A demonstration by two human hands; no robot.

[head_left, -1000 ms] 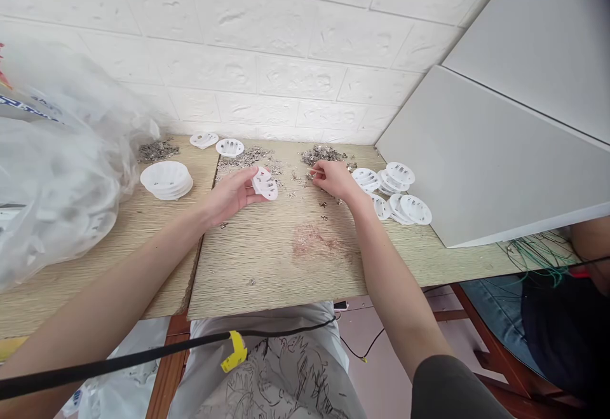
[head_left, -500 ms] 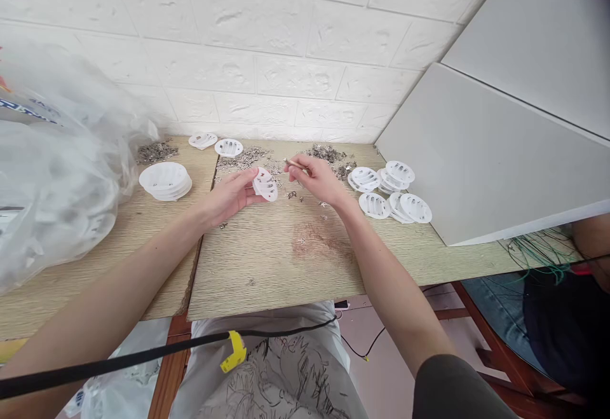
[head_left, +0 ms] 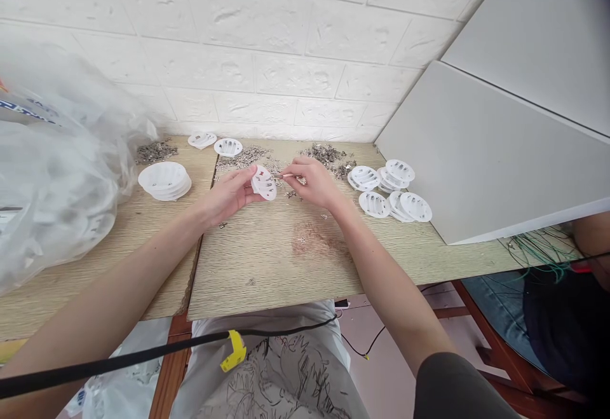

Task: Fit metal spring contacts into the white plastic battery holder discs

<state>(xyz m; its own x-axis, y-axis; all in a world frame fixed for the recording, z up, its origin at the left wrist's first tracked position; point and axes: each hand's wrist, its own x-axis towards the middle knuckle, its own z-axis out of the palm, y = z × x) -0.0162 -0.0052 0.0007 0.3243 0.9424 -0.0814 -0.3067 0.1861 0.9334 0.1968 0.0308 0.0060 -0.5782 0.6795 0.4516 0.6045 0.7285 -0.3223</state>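
Observation:
My left hand (head_left: 233,191) is closed on the edge of a round white plastic disc (head_left: 265,185), tilted up toward me. Small metal pieces sit in the disc's slots, and a reddish mark shows near its top. Just right of it, my right hand (head_left: 312,182) pinches a thin rod-shaped tool (head_left: 282,175), whose tip is at the disc's right edge. Whether the tip touches the disc I cannot tell. Behind the hands lie a scatter of tiny metal pieces (head_left: 245,157) and a heap of small metal parts (head_left: 325,152).
Stacked discs with metal pieces (head_left: 374,204) stand at the right, beside a grey panel (head_left: 495,152). At the left are another disc stack (head_left: 164,180) and a bulky plastic bag (head_left: 61,171). A black cable (head_left: 166,348) crosses low in front. Part of another person shows at far right.
My right hand has turned and moved slightly left and down, bringing the tool's tip to the disc. My left hand and the disc have barely moved.

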